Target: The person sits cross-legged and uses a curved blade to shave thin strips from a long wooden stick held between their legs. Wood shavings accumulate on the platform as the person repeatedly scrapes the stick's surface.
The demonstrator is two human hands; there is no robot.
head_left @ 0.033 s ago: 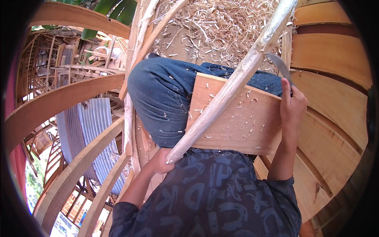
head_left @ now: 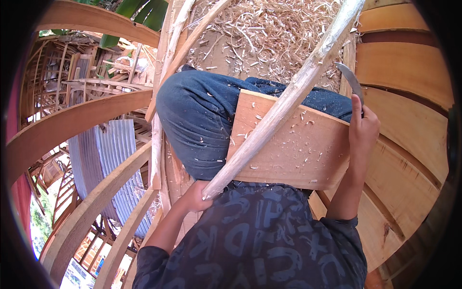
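Although the long pale stick [head_left: 288, 98] shows along most of its length in the head view, its far end runs out of the picture at the top right, and its near end is partly covered by the left hand [head_left: 196, 196], which is closed around it just above the patterned shirt. How the fingers wrap underneath is hidden. The right hand [head_left: 363, 127] is clenched on the handle of a curved knife [head_left: 350, 81], whose grey blade rises to the far side, just right of the stick and apart from it. Between the hands a flat wooden board [head_left: 308, 149] rests across the blue-trousered knee [head_left: 202, 125], with the stick lying slantwise over it. Wood shavings [head_left: 269, 33] cover the floor at the far side. Curved wooden ribs [head_left: 72, 123] crowd the left and curved planks [head_left: 404, 67] close in on the right, leaving open room only over the board.
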